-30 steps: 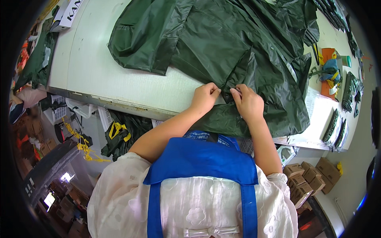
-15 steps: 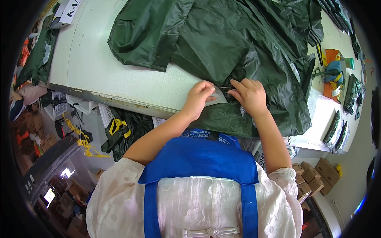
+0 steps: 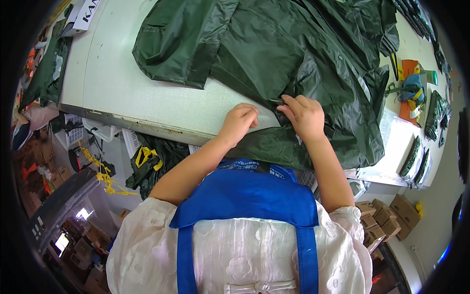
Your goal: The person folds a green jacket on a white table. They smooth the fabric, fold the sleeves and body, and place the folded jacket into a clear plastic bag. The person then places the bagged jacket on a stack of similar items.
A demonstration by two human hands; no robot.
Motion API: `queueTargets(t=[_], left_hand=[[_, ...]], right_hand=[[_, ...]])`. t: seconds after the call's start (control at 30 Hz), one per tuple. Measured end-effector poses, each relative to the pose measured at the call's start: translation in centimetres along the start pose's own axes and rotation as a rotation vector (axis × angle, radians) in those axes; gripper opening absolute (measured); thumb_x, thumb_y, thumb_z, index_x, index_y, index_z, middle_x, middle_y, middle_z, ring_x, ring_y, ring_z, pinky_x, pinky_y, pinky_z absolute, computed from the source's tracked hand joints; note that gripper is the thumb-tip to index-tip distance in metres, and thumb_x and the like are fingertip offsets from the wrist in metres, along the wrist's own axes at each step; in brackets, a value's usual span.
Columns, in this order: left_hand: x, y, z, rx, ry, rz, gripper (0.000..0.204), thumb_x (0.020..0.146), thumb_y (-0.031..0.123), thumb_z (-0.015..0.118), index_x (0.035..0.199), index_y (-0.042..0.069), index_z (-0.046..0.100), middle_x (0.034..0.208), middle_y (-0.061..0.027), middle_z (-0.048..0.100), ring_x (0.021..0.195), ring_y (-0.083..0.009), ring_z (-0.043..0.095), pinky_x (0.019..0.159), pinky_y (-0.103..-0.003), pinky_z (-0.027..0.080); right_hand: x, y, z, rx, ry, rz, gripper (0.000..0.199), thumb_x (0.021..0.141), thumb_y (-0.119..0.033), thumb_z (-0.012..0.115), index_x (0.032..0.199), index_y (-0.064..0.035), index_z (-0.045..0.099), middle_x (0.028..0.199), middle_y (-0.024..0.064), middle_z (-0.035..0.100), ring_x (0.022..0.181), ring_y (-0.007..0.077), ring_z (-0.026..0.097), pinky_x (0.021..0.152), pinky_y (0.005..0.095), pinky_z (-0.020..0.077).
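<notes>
A dark green waterproof garment (image 3: 274,59) lies spread and creased over the pale table, and part of it hangs over the near edge. My right hand (image 3: 306,117) is closed around small thread snips (image 3: 276,101), whose metal tips point left just above the cloth. Most of the snips is hidden in the palm. To the left, my left hand (image 3: 239,123) hovers at the garment's edge over bare tabletop, thumb and fingers pressed together. Whatever is pinched there, if anything, is hidden.
The pale table (image 3: 110,73) has a worn near edge. On the right are an orange box (image 3: 410,93) with a blue bundle on it and several packed green garments (image 3: 433,117). A dark bag with yellow straps (image 3: 147,164) hangs below the edge. Cardboard boxes (image 3: 387,220) stand lower right.
My left hand has drawn back a little left and down, away from the snips, and its fingers have curled in. My right hand has shifted slightly left and up with the snips.
</notes>
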State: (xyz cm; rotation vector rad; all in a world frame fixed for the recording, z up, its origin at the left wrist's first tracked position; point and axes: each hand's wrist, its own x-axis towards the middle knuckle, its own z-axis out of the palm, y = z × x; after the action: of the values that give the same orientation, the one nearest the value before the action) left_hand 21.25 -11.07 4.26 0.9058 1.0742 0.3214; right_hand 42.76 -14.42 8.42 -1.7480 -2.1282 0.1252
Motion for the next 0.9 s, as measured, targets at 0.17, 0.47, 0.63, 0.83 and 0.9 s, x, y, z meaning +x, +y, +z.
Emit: queueTargets(t=[0.17,0.47,0.63,0.83,0.9], left_hand=[[1.8,1.0,2.2,-0.524,0.092,-0.206,0.033,0.09,0.027,0.064,0.099,0.0,0.05,0.113,-0.0162,0.054,0.104,-0.0229,0.056,0.087,-0.038,0.05],[1.2,2.9,3.1,-0.744,0.044,-0.119,0.021,0.092,0.025,0.062,0.093,0.006,0.053,0.091,-0.0092,0.064,0.083,-0.0221,0.063,0.08,-0.037,0.051],[0.4,3.8,2.6,-0.665,-0.046,-0.042,0.02,0.094,0.028,0.059,0.095,0.008,0.059,0.098,-0.0103,0.066,0.088,-0.021,0.063,0.08,-0.036,0.049],[-0.3,4.4,2.4,-0.634,-0.072,0.0,0.024,0.094,0.028,0.057,0.104,0.006,0.061,0.102,-0.0084,0.067,0.089,-0.0208,0.064,0.083,-0.036,0.049],[-0.6,4.8,2.4,-0.633,-0.071,0.003,0.024,0.095,0.027,0.057,0.106,0.007,0.061,0.103,-0.0079,0.067,0.09,-0.0209,0.064,0.083,-0.036,0.049]], right_hand=[[-0.3,0.7,-0.3,0.022,-0.058,0.007,0.031,0.074,-0.03,0.073,0.097,-0.0118,0.066,0.07,0.001,0.054,0.064,0.0202,0.057,0.057,0.034,0.0427],[-1.2,1.6,-1.0,0.315,-0.027,0.069,0.031,0.07,-0.026,0.077,0.093,-0.01,0.066,0.07,0.0018,0.059,0.06,0.0223,0.056,0.058,0.0339,0.0428],[-0.2,0.7,-2.0,0.365,0.001,0.048,0.029,0.069,-0.025,0.078,0.09,-0.009,0.067,0.068,0.0024,0.058,0.058,0.0214,0.055,0.057,0.0338,0.0422],[-1.1,0.0,-1.6,0.764,0.122,0.443,0.026,0.073,-0.011,0.078,0.094,-0.0027,0.064,0.075,0.0037,0.061,0.065,0.012,0.056,0.062,0.0248,0.0453],[-1.3,0.4,-1.5,0.862,0.247,0.602,0.028,0.075,-0.006,0.078,0.097,-0.0005,0.062,0.079,0.0014,0.059,0.072,0.0062,0.052,0.064,0.0211,0.0449]])
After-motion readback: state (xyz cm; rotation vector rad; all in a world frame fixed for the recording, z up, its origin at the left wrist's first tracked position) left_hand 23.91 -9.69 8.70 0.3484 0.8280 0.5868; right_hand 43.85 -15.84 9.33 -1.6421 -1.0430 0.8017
